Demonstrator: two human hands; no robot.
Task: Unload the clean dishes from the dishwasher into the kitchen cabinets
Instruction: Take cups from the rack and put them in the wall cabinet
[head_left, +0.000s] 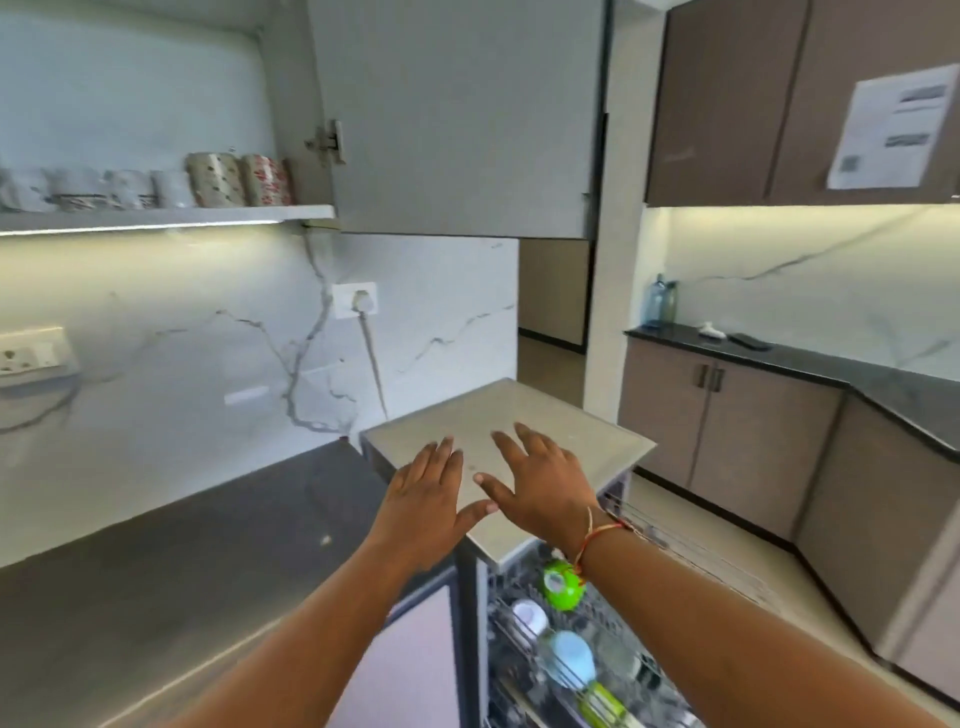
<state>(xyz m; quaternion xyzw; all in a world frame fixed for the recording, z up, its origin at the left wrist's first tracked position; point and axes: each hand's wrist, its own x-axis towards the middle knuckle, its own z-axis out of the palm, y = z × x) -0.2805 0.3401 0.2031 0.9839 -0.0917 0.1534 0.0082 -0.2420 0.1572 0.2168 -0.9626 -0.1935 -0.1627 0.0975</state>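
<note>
A white plug (358, 300) sits in a socket on the veined marble wall (156, 338). A switch plate (31, 352) is mounted far left. The far dark bench (831, 366) carries a blue bottle (655, 300) and a flat black object (749, 341) (too blurred to name).

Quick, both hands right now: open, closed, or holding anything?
Left hand: open, fingers straight, holding nothing, over the dishwasher top.
Right hand: open, fingers spread, holding nothing, over the same top.
</note>
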